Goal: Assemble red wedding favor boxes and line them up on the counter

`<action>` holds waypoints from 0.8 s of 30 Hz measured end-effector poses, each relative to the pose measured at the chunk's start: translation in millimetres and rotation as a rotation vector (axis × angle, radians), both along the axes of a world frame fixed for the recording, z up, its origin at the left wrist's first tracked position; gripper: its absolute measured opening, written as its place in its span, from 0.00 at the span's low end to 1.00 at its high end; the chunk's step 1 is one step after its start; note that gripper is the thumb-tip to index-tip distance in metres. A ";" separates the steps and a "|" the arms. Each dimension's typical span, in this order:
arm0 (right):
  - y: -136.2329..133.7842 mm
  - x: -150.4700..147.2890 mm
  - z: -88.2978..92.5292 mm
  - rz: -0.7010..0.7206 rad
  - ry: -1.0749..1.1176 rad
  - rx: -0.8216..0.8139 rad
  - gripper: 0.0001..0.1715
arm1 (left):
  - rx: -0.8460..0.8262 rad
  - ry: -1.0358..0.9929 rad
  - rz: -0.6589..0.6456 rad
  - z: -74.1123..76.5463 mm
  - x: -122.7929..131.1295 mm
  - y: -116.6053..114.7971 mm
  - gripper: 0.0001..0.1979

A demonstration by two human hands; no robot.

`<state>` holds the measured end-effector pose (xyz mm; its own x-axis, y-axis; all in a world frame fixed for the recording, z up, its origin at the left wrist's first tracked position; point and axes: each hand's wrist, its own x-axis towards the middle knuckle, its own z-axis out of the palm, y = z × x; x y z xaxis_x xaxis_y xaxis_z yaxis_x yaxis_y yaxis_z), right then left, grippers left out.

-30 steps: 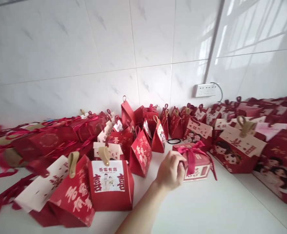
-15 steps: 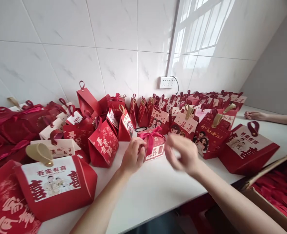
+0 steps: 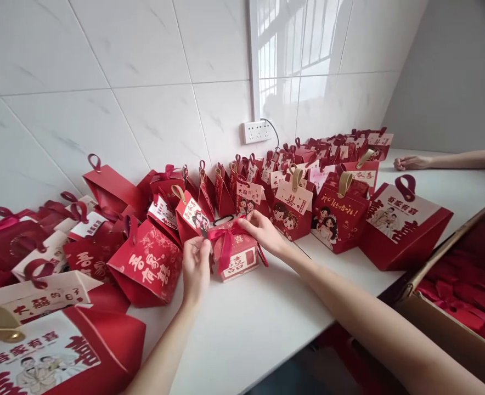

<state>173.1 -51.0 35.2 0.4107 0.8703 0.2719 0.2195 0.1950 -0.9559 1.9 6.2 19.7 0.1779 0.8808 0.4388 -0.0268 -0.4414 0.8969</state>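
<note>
A small red and pink gift box (image 3: 239,265) with a double-happiness character sits on the white table, a red ribbon bow (image 3: 226,237) tied over its top. At the box's left side, my left hand (image 3: 196,269) is closed, with thumb and fingers pinching the left part of the bow. Coming in from the right, my right hand (image 3: 264,231) pinches the bow's right part between thumb and fingers. A black ring-shaped item (image 3: 223,220) lies just behind the box. Close to my left hand stands a red gift box with white lettering (image 3: 150,266).
Many red gift boxes with loop handles crowd the left and back, among them a large one with a couple's picture (image 3: 49,351). An open carton (image 3: 452,321) of red items is at right. A power strip (image 3: 257,131) is on the wall. Another person's hand (image 3: 413,163) rests far right.
My right hand has moved from the air right of the box onto the bow. My left hand stays at the box's left side. The head view has turned right.
</note>
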 end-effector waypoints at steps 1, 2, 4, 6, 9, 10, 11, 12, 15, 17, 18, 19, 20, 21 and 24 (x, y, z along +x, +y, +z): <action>0.3 -0.1 0.7 0.023 0.026 -0.009 0.26 | -0.025 0.001 -0.012 2.3 1.3 -1.8 0.23; 0.7 -0.2 1.1 0.049 0.046 -0.017 0.26 | -0.042 0.008 -0.018 4.3 1.8 -3.8 0.24; 0.8 -1.2 1.2 0.094 0.047 -0.017 0.25 | -0.059 0.057 -0.014 7.7 0.8 -7.8 0.24; -0.4 -3.2 0.7 0.133 0.009 0.013 0.23 | -0.061 0.132 -0.002 10.3 -2.4 -10.4 0.24; -3.7 -7.9 0.3 0.198 -0.065 0.066 0.21 | -0.041 0.180 0.031 13.3 -7.4 -11.8 0.23; -4.8 -9.6 0.5 0.212 -0.089 0.079 0.20 | -0.028 0.183 0.050 14.3 -8.5 -12.1 0.22; -5.9 -11.3 0.8 0.221 -0.108 0.089 0.20 | -0.009 0.187 0.070 15.5 -9.1 -12.8 0.21; -6.9 -12.9 1.3 0.226 -0.116 0.097 0.20 | 0.018 0.196 0.090 16.7 -9.4 -13.8 0.20; -9.7 -15.8 4.0 0.251 -0.047 0.120 0.21 | 0.141 0.211 0.149 19.8 -8.9 -18.3 0.19; -11.0 -15.8 6.0 0.291 0.049 0.129 0.22 | 0.225 0.198 0.186 19.8 -8.8 -20.3 0.18; -11.3 -15.3 6.8 0.320 0.099 0.134 0.22 | 0.266 0.189 0.200 18.8 -9.1 -20.4 0.18; -11.4 -14.4 7.2 0.356 0.150 0.135 0.23 | 0.310 0.187 0.204 17.2 -9.7 -19.7 0.18; -11.1 -13.3 7.3 0.397 0.201 0.132 0.23 | 0.353 0.191 0.197 15.1 -10.4 -18.4 0.18; -10.6 -12.1 7.0 0.433 0.253 0.125 0.23 | 0.392 0.200 0.185 12.7 -11.2 -16.6 0.18; -8.6 -9.5 5.3 0.481 0.388 0.078 0.25 | 0.435 0.229 0.154 5.5 -12.8 -11.4 0.18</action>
